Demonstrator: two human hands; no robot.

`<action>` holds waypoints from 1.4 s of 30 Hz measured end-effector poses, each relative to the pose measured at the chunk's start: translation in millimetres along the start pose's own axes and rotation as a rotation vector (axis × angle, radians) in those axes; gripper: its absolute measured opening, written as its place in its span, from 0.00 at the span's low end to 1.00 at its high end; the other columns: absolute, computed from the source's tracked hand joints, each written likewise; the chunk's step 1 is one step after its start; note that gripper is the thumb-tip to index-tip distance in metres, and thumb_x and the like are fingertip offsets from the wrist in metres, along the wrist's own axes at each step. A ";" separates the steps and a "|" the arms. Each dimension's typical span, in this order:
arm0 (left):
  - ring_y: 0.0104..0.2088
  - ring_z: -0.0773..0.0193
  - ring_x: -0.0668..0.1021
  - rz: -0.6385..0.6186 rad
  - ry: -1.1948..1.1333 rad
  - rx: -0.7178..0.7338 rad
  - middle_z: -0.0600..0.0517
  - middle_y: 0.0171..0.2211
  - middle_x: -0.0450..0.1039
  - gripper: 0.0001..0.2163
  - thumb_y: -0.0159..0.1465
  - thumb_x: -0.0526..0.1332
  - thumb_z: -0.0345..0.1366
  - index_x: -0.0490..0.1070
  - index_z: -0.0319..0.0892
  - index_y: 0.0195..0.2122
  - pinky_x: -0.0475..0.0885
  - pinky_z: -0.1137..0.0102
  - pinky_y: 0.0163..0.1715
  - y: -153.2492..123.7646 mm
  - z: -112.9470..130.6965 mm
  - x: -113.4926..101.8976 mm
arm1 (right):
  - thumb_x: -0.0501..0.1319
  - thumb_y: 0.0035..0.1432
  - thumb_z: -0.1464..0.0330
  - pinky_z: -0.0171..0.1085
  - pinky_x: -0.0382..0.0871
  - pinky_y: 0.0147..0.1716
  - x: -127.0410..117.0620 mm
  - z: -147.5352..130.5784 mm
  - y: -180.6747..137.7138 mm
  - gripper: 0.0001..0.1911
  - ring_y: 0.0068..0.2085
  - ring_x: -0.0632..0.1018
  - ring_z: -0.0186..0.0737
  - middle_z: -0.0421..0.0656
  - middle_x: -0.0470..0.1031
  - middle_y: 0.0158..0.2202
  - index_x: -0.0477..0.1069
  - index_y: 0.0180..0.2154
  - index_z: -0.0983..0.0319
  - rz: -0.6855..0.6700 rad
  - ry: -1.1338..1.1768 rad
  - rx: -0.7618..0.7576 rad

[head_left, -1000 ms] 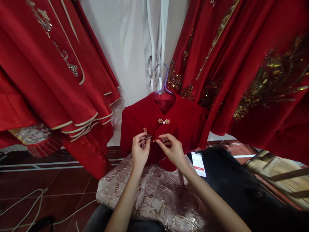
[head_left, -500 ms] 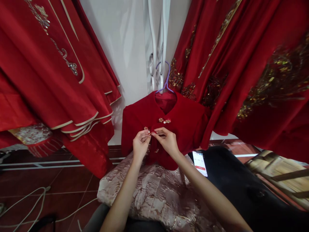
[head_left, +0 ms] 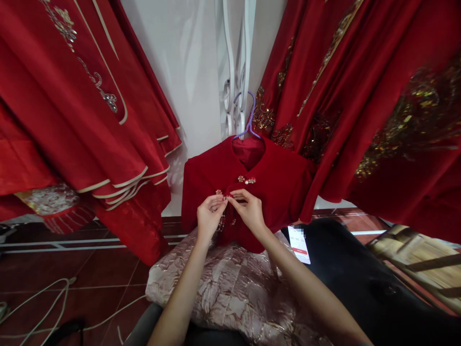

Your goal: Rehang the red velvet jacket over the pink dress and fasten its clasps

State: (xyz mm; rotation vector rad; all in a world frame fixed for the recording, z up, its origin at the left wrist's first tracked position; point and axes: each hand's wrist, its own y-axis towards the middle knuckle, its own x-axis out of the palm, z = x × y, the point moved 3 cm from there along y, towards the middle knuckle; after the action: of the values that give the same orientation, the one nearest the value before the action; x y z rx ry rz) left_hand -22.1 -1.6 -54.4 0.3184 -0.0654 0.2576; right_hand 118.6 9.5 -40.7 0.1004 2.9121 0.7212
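Note:
A red jacket hangs from a purple hanger in front of me. At its neck a jewelled clasp with a pearl lies fastened across the front. Just below, my left hand pinches a second jewelled clasp at the jacket's left front edge. My right hand pinches the opposite front edge, its fingertips meeting those of the left. The small parts between the fingertips are mostly hidden. More clasp pieces show lower on the front, partly behind my hands.
Red embroidered garments hang on the left, and sequinned red ones on the right. Patterned pink fabric covers my lap. A phone lies on a black seat. White cable trails over the tiled floor.
My hands stay at the same clasp with fingertips slightly closer together; the pearl that showed between them is now covered. The whole view has shifted very slightly.

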 end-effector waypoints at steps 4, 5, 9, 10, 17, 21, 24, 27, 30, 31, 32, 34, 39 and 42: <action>0.37 0.62 0.81 0.018 0.044 0.031 0.45 0.36 0.80 0.11 0.53 0.67 0.35 0.76 0.36 0.36 0.77 0.66 0.42 0.1 -0.1 -1.1 | 0.65 0.54 0.61 0.35 0.77 0.34 0.3 -0.6 2.4 0.10 0.36 0.81 0.39 0.42 0.80 0.34 0.75 0.36 0.60 -0.004 -0.020 -0.019; 0.36 0.62 0.81 0.019 0.058 0.037 0.45 0.36 0.80 0.10 0.54 0.66 0.35 0.76 0.36 0.36 0.77 0.66 0.42 0.5 -0.4 -1.7 | 0.64 0.55 0.61 0.35 0.77 0.34 0.8 -0.8 2.6 0.10 0.36 0.81 0.39 0.42 0.80 0.34 0.75 0.37 0.60 -0.003 -0.027 -0.024; 0.34 0.61 0.82 0.012 0.113 0.073 0.46 0.33 0.80 0.10 0.54 0.66 0.36 0.76 0.37 0.35 0.77 0.66 0.39 3.8 -2.1 -5.5 | 0.63 0.56 0.63 0.35 0.77 0.34 3.6 -2.2 3.2 0.09 0.36 0.80 0.39 0.42 0.79 0.35 0.74 0.37 0.60 0.006 -0.047 -0.039; 0.34 0.61 0.82 -0.002 0.122 0.087 0.46 0.33 0.80 0.09 0.55 0.66 0.36 0.76 0.37 0.35 0.77 0.66 0.39 4.6 -2.1 -6.2 | 0.63 0.56 0.63 0.35 0.77 0.34 3.8 -2.7 3.3 0.09 0.36 0.80 0.39 0.43 0.79 0.35 0.74 0.37 0.60 0.008 -0.052 -0.042; 0.42 0.62 0.80 -0.006 0.054 0.105 0.45 0.41 0.78 0.12 0.59 0.62 0.35 0.73 0.39 0.43 0.75 0.65 0.47 -10.1 -13.0 -8.9 | 0.51 0.66 0.64 0.37 0.76 0.41 -10.6 -1.2 -11.2 0.15 0.47 0.78 0.38 0.46 0.75 0.50 0.70 0.51 0.59 -0.283 -0.063 -0.101; 0.40 0.63 0.80 0.107 0.103 0.044 0.45 0.40 0.78 0.10 0.57 0.60 0.31 0.72 0.39 0.41 0.75 0.65 0.45 -34.1 -41.1 -13.7 | 0.50 0.65 0.67 0.37 0.74 0.42 -28.8 14.1 -32.1 0.15 0.47 0.77 0.38 0.46 0.75 0.48 0.69 0.50 0.59 -0.338 -0.173 -0.074; 0.38 0.64 0.79 0.125 0.137 -0.023 0.47 0.39 0.77 0.10 0.55 0.60 0.29 0.72 0.39 0.39 0.75 0.66 0.44 -49.6 -60.6 -16.2 | 0.52 0.63 0.70 0.36 0.73 0.37 -31.7 29.6 -41.8 0.14 0.38 0.79 0.38 0.45 0.77 0.40 0.68 0.49 0.61 -0.346 -0.287 -0.009; 0.37 0.64 0.79 0.052 0.127 -0.063 0.48 0.37 0.76 0.09 0.54 0.61 0.29 0.72 0.40 0.38 0.75 0.67 0.42 -57.3 -67.5 -13.7 | 0.56 0.61 0.69 0.36 0.71 0.32 -24.4 40.5 -45.3 0.12 0.29 0.77 0.36 0.42 0.77 0.32 0.68 0.46 0.62 -0.365 -0.338 0.053; 0.35 0.65 0.79 0.004 0.122 -0.081 0.50 0.34 0.76 0.09 0.52 0.63 0.29 0.71 0.40 0.36 0.75 0.69 0.39 -59.3 -65.7 -9.6 | 0.61 0.57 0.67 0.34 0.69 0.30 -17.1 43.4 -46.6 0.09 0.27 0.75 0.35 0.41 0.76 0.31 0.69 0.40 0.62 -0.359 -0.317 0.069; 0.34 0.65 0.79 0.004 0.118 -0.089 0.50 0.32 0.76 0.09 0.52 0.63 0.29 0.70 0.40 0.35 0.75 0.69 0.38 -59.5 -64.9 -8.6 | 0.63 0.55 0.67 0.34 0.69 0.29 -16.1 42.7 -46.9 0.08 0.27 0.75 0.34 0.41 0.76 0.31 0.70 0.38 0.62 -0.352 -0.317 0.060; 0.33 0.65 0.79 0.007 0.113 -0.101 0.51 0.31 0.75 0.08 0.51 0.64 0.29 0.70 0.40 0.34 0.75 0.70 0.37 -59.6 -64.4 -7.8 | 0.63 0.55 0.67 0.34 0.69 0.30 -15.9 41.5 -47.1 0.07 0.28 0.74 0.34 0.41 0.75 0.31 0.70 0.36 0.61 -0.342 -0.322 0.043; 0.32 0.66 0.79 -0.005 0.091 -0.128 0.52 0.28 0.75 0.08 0.51 0.65 0.30 0.69 0.40 0.32 0.75 0.71 0.36 -59.9 -64.2 -6.5 | 0.64 0.54 0.66 0.34 0.69 0.31 -16.5 38.2 -47.5 0.06 0.29 0.75 0.35 0.41 0.75 0.30 0.70 0.33 0.61 -0.333 -0.317 0.009; 0.32 0.64 0.80 -0.049 -0.008 -0.184 0.50 0.29 0.77 0.10 0.49 0.67 0.33 0.71 0.39 0.32 0.76 0.70 0.37 -61.5 -64.5 -7.2 | 0.63 0.55 0.61 0.33 0.71 0.30 -16.2 36.4 -48.0 0.09 0.30 0.77 0.35 0.40 0.76 0.29 0.68 0.32 0.60 -0.338 -0.165 0.097; 0.35 0.63 0.81 -0.042 -0.041 -0.200 0.47 0.32 0.79 0.12 0.50 0.68 0.36 0.74 0.38 0.35 0.76 0.68 0.42 -62.8 -65.2 -9.6 | 0.64 0.54 0.58 0.33 0.72 0.29 -17.5 37.0 -46.6 0.13 0.29 0.78 0.35 0.40 0.76 0.27 0.69 0.32 0.61 -0.297 -0.130 0.133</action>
State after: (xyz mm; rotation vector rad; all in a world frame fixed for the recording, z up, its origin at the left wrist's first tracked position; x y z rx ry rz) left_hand -13.5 -40.7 -136.1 0.1260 -0.1242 0.2006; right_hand 140.1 -16.3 -92.9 -0.2568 2.7621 0.4540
